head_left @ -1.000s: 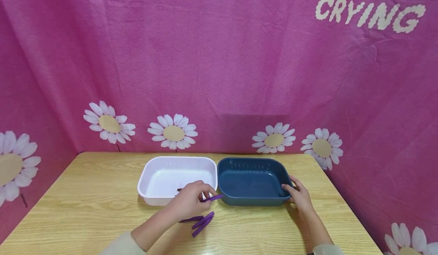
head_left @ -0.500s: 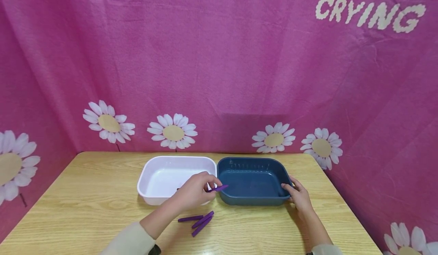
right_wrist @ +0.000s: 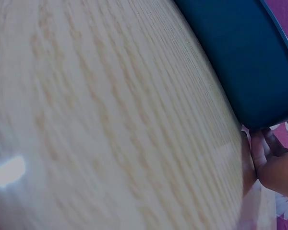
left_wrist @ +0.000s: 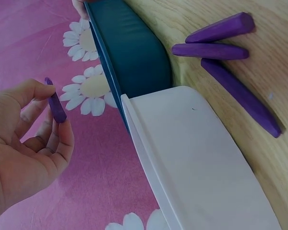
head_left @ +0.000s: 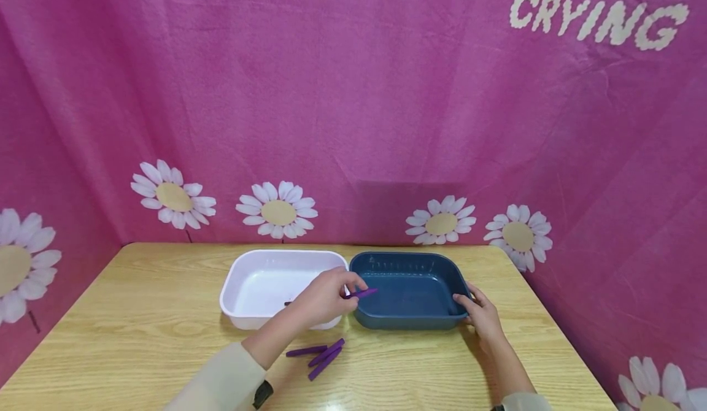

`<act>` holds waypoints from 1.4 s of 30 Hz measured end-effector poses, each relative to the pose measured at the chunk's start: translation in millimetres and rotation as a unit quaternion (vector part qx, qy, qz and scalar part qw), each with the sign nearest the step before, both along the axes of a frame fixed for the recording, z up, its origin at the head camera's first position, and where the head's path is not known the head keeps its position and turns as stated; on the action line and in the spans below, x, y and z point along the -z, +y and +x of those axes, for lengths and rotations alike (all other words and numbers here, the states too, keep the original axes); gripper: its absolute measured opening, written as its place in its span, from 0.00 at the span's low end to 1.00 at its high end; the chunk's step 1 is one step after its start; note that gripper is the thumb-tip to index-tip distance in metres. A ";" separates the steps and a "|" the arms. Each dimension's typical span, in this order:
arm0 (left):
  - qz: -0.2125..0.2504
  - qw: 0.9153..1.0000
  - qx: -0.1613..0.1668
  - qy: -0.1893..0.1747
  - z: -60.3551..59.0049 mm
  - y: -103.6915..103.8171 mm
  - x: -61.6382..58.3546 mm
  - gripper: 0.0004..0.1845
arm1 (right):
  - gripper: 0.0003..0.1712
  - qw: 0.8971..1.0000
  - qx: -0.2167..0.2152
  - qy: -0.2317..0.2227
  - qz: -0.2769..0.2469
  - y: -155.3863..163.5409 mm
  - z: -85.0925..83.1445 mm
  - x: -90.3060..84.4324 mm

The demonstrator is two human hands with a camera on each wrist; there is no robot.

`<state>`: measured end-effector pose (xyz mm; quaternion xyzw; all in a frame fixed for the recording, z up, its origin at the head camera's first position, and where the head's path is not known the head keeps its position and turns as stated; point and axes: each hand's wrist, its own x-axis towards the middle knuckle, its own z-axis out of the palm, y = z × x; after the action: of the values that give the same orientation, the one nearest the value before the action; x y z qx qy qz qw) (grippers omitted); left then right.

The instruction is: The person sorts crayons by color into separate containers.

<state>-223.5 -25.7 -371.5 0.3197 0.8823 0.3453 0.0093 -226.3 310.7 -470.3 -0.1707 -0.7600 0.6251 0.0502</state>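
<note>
Wood table (head_left: 138,331): left hand (head_left: 323,300) pinches purple stick (head_left: 361,292) over blue tub (head_left: 409,288); right hand (head_left: 483,314) grips tub's right end.

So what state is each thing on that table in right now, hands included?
Left hand: pinching one purple stick, held in the air over the blue tray's left edge.
Right hand: gripping the blue tray's right end.
Blue tray: upright on the table, looks empty.
White tray: upright beside the blue one, a small dark thing inside, partly hidden.
Three purple sticks: lying loose on the table.
</note>
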 end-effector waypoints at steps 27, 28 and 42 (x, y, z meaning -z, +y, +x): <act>-0.053 0.998 -0.021 0.008 -34.3 42.9 11.3 0.12 | 0.34 0.999 0.007 0.010 -0.040 0.0 1.7 -0.2; -0.055 0.998 -0.023 0.008 -35.6 43.6 12.6 0.12 | 0.34 0.999 0.007 0.011 -0.041 -0.4 1.4 -0.1; -0.103 0.994 -0.041 0.014 -51.5 60.5 26.9 0.11 | 0.35 0.999 0.008 0.016 -0.046 -0.5 1.3 0.0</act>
<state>-275.0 34.8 -398.4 0.2856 0.9256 0.2480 0.0161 -224.9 310.2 -470.3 -0.1691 -0.7281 0.6616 0.0600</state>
